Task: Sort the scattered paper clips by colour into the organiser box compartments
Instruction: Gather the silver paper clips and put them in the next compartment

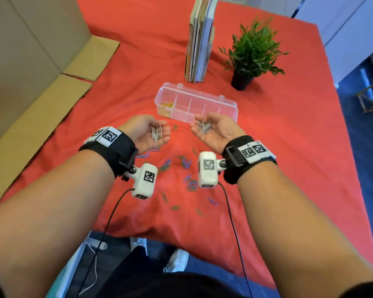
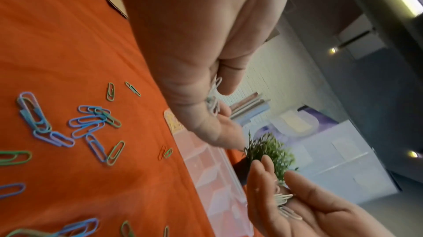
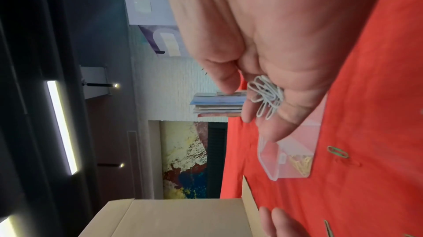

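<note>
Both palms upturned and cupped: left hand and right hand, each cradling loose white clips just short of organiser box. Risks: clips spilling off unclenched palms onto coloured clips; wrong compartment beside yellow clips.

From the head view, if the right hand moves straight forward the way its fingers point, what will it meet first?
Probably the organiser box: the right hand, cupping white clips, points toward its near wall. Depth is unclear; the hand may pass above it.
</note>
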`<state>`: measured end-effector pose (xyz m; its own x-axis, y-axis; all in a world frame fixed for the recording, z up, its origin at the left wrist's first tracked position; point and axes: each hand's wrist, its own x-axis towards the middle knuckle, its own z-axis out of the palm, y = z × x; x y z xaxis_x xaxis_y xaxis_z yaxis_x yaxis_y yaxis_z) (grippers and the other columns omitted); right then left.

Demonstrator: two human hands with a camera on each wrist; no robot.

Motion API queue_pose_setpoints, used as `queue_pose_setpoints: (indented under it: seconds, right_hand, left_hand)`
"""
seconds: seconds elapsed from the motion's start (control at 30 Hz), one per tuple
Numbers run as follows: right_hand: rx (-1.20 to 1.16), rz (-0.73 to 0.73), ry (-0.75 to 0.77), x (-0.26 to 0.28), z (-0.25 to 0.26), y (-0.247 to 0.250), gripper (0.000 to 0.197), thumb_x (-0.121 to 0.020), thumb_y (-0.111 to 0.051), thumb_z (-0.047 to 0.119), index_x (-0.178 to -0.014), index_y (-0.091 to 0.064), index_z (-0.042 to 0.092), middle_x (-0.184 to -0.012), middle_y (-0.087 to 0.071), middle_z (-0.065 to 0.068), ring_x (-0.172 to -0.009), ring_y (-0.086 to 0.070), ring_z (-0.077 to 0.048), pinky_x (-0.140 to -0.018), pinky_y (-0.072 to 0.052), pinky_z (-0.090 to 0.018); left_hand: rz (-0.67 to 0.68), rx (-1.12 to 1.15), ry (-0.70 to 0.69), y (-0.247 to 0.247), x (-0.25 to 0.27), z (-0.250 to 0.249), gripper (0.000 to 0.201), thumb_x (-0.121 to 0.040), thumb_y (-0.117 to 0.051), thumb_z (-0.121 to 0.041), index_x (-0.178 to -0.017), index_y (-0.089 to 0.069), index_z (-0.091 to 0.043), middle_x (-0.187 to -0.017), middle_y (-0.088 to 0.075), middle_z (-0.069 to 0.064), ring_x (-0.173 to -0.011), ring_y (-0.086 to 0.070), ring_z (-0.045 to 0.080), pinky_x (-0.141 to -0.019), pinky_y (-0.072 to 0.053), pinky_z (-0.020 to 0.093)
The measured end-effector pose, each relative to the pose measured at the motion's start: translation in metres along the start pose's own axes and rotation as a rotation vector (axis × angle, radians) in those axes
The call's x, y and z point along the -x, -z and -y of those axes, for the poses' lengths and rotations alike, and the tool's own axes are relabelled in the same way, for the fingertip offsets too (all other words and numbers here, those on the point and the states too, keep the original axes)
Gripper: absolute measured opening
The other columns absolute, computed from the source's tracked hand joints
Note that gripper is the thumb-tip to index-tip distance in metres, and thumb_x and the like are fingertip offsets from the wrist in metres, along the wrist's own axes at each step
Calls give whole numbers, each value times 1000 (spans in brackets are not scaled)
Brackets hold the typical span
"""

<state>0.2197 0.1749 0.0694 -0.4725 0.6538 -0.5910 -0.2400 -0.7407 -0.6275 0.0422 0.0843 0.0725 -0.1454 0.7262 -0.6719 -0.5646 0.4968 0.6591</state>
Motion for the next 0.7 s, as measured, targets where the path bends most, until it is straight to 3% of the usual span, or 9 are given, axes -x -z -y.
queue_pose_setpoints:
  seconds: [0.13,0.2,0.3,0.4,0.53,0.6,0.7]
  right_hand:
    - [-32,-43,21,-21,11,-16,25,-94,-34,0,-88,-58,-4,-93,-55,-21,-82,-59,-29,-84,-52,-37]
    - [-67,-93,45,-34,13,-17,23,-95,-36,1,-90,-57,-5,-94,-54,-20,-80,-59,-28,-75,-57,-36]
    - [27,-207,56,-52,17,-15,23,-96,-36,9,-91,-58,3,-77,-50,-8,-64,-52,-16,-51,-53,-24]
    - [109,-291,100,-64,21,-20,26,-96,-33,2,-86,-56,4,-73,-45,-7,-61,-45,-14,-56,-46,-23]
    - [237,-402,224,-84,26,-42,34,-91,-26,-10,-81,-55,2,-76,-47,-8,-61,-49,-15,-59,-51,-23]
    - [330,-391,228,-95,24,-54,31,-92,-29,-9,-93,-59,1,-81,-49,-7,-65,-50,-14,-71,-54,-28]
    - [629,-304,205,-106,21,-64,37,-93,-40,1,-128,-52,0,-79,-46,5,-68,-46,-7,-97,-47,-41]
  left_hand:
    - [50,31,11,14,1,-19,26,-88,-35,-8,-93,-60,-1,-92,-65,15,-88,-65,27,-81,-55,41]
    - [56,27,23,20,-1,-26,28,-88,-34,-10,-92,-61,-2,-93,-64,14,-90,-63,27,-85,-52,41]
    - [16,11,40,27,-6,-35,24,-90,-35,-8,-86,-58,-6,-82,-57,8,-75,-57,20,-73,-53,31]
    - [-1,-46,44,32,-14,-43,23,-92,-33,-2,-86,-54,-10,-77,-50,3,-65,-48,13,-52,-50,20]
    - [27,-134,-14,34,-27,-47,25,-95,-33,4,-90,-52,-11,-78,-49,2,-66,-47,10,-50,-50,16]
    - [21,-170,-42,34,-33,-48,21,-97,-35,1,-90,-52,-11,-79,-48,2,-68,-49,11,-50,-52,16]
    - [-15,-199,-56,35,-40,-49,23,-97,-33,-1,-88,-52,-9,-77,-48,3,-66,-49,12,-48,-52,16]
